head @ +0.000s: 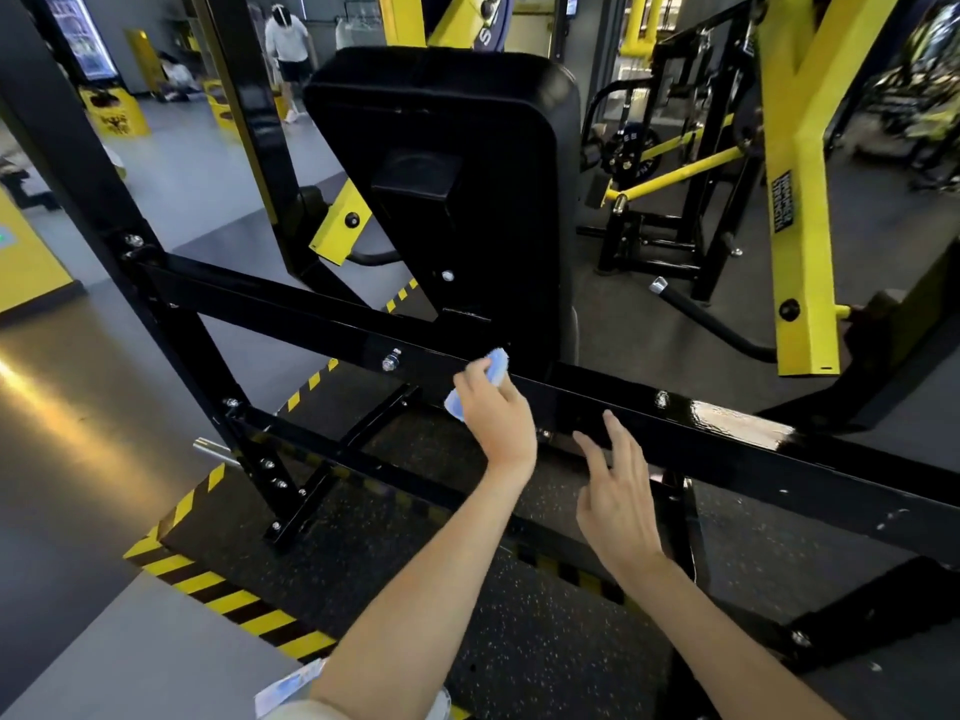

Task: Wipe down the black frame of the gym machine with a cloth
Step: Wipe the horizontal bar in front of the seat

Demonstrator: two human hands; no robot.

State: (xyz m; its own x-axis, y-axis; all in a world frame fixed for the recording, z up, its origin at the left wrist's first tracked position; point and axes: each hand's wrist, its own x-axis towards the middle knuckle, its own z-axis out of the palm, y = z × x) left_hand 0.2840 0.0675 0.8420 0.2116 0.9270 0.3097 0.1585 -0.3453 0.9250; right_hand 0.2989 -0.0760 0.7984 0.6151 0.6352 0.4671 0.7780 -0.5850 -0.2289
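**Head view: cloth on the black crossbar, centre of picture**

Far left: a black upright post rises out of the top of the picture. It is bolted to the black frame, a long crossbar that slopes from middle left down to lower right.

Lower left: a yellow-and-black striped edge borders a dark speckled mat under the machine.

Upper left, background: a person in a light top stands well away on the grey floor.

Centre: a bolt sticks out of the crossbar's face. Just right of it is the blue cloth, bunched against the top edge of the crossbar. The left hand grips it with fingers curled round it; one corner of cloth pokes out below the hand. A large black pad stands directly behind this spot.

Right of centre: the right hand has its fingers spread and nearly straight and holds nothing. Its fingertips lie over the crossbar's lower face; contact cannot be told.

Further right: a glossy bright patch shows on top of the crossbar.

Upper right: a yellow arm hangs down behind the crossbar.
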